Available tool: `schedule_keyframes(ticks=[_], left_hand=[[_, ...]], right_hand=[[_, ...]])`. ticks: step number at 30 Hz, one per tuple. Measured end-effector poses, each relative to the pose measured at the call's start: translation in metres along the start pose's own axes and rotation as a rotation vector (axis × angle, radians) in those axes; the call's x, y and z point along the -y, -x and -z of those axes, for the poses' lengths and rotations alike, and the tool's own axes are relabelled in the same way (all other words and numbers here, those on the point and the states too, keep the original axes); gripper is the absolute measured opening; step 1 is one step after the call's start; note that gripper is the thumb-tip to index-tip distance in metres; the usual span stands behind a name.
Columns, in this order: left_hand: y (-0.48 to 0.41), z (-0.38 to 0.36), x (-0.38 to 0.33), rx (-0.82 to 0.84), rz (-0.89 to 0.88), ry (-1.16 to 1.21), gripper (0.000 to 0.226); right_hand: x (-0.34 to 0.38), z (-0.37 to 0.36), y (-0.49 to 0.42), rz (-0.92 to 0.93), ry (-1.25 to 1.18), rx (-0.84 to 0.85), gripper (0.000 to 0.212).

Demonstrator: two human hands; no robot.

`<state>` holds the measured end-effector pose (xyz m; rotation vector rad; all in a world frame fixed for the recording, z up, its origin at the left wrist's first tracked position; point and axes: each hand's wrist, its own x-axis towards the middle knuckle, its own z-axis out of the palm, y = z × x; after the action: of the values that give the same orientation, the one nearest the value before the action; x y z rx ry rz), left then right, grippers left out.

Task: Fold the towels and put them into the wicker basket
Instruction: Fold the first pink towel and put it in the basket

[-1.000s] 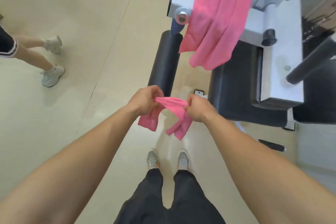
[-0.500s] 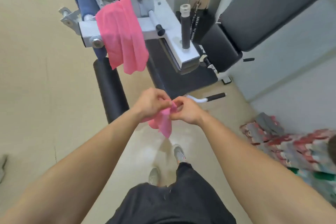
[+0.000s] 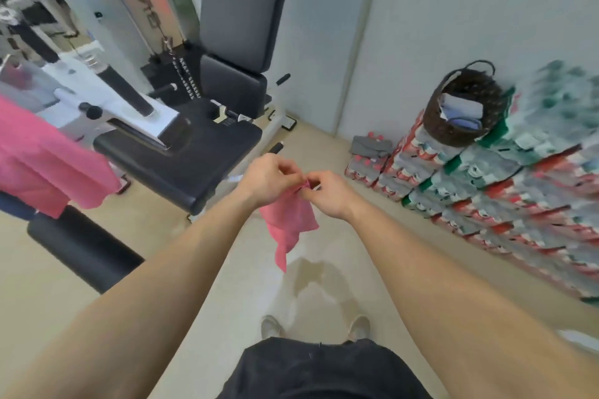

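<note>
At centre frame, both hands meet in front of the body: the left hand (image 3: 269,180) and right hand (image 3: 327,193) pinch the top edge of a small pink towel (image 3: 288,223) between thumb and fingertips, fingers curled tight on the cloth. The two grips almost touch, which suggests the corners have been brought together to make a fold; the rest of the towel hangs free below them, narrowing to a point above the floor, well clear of the shoes (image 3: 359,327). Holding it in the air this way lets gravity straighten the halves, since no flat surface is within reach.

At two o'clock the basket (image 3: 460,107) sits atop stacked drink packs (image 3: 486,178) against the wall, well apart from the hands; pale folded cloth already lies inside. At nine o'clock a second pink towel (image 3: 48,165) drapes over the gym machine (image 3: 107,91), still unfolded, with the bench (image 3: 181,155) just beyond it.

The fold looks partly done; another halving seems needed before the towel goes to the basket.
</note>
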<state>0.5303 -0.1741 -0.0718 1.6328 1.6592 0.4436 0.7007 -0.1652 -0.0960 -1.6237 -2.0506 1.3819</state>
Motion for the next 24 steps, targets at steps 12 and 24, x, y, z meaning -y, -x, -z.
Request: schedule_keyframes(ticks=[12,24], left_hand=[[-0.093,-0.192,-0.225,0.132,-0.351,-0.266,0.012],[-0.167,-0.308,-0.403,0.331,-0.633,-0.231,0.010]], right_hand=[[-0.192,0.201,0.110,-0.266,0.179,-0.361,0.008],[-0.326,0.337,0.195,-0.691,0.160,-0.686,0.018]])
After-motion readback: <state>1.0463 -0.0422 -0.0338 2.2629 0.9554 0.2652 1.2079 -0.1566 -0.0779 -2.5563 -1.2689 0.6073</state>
